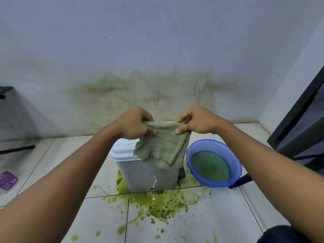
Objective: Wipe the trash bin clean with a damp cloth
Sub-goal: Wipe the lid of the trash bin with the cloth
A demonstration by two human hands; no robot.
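cloth (163, 148) above bin (149, 174) | basin (213, 163) right of bin | wall (157, 50) behind

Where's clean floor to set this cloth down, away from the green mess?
For the cloth, bare tiles lie left of the trash bin, toward the purple packet, and front right, between the green spill and the right forearm. Crowded: spill before the bin, blue basin close on its right.

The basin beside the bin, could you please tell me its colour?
Blue, translucent basin, holding greenish water; seen in the head view.
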